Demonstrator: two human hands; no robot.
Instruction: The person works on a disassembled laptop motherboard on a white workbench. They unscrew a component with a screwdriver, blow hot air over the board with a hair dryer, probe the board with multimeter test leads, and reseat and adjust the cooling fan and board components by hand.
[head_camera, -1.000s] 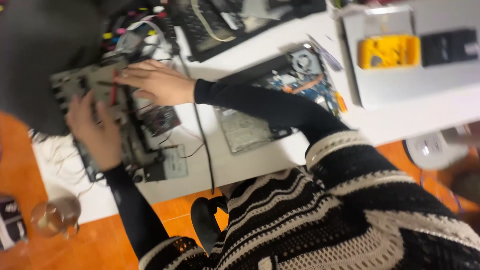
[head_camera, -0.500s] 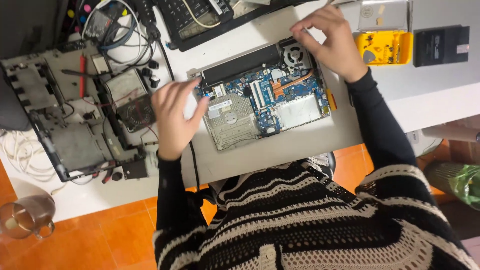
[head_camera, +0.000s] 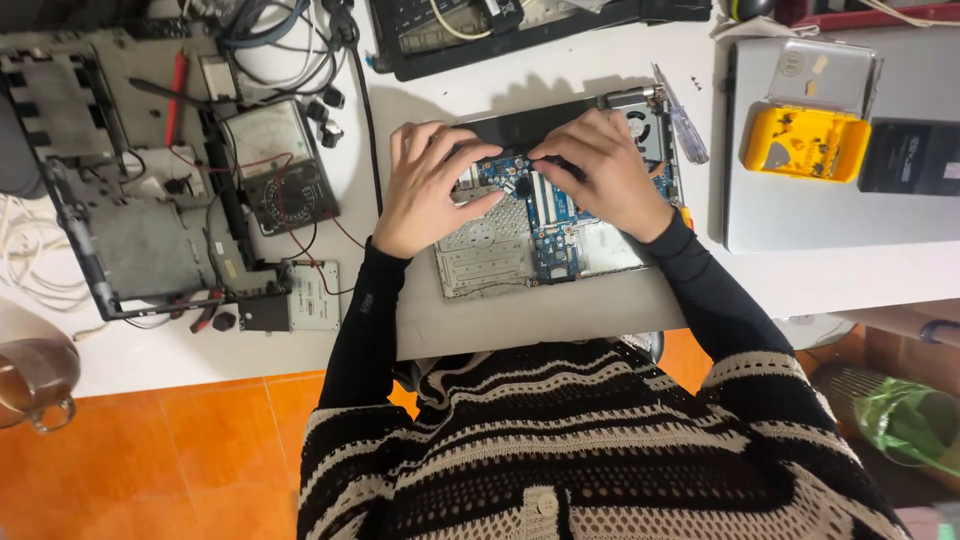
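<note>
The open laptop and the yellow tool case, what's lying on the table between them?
In the head view, a clear-handled screwdriver lies on the white table between the open laptop and the yellow tool case.

A blue circuit board (head_camera: 545, 215) with silver shielding is seen in the opened laptop (head_camera: 560, 200) on the white bench (head_camera: 560, 320), and black sleeves (head_camera: 365, 330) are worn under a knit in black and cream stripes (head_camera: 590, 440). To the right, a yellow bit case (head_camera: 806, 143) with a clear lid is laid on a silver-grey laptop lid (head_camera: 830, 215) beside a black box (head_camera: 915, 157). At far left a dark grey chassis (head_camera: 130, 180) is crossed by red leads (head_camera: 270, 175), and the near floor (head_camera: 160, 460) is tiled in orange.
</note>
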